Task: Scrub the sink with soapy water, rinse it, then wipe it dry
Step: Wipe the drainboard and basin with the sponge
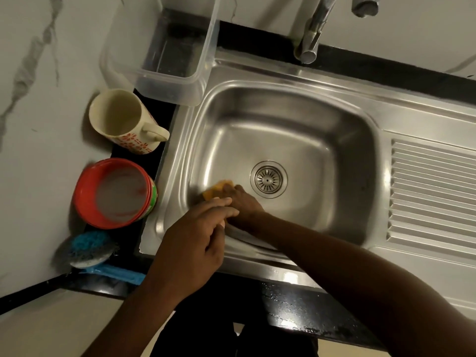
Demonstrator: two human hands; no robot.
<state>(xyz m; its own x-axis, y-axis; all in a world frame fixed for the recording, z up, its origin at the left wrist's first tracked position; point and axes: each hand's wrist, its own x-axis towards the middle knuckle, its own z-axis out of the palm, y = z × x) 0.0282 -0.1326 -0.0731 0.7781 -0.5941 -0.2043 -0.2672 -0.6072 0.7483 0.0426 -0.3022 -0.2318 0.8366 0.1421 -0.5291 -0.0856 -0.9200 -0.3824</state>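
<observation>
Under the right hand, a yellow sponge shows only partly.

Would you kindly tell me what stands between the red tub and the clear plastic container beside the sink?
In the head view, a cream mug with a red flower print stands between the red tub and the clear container.
</observation>
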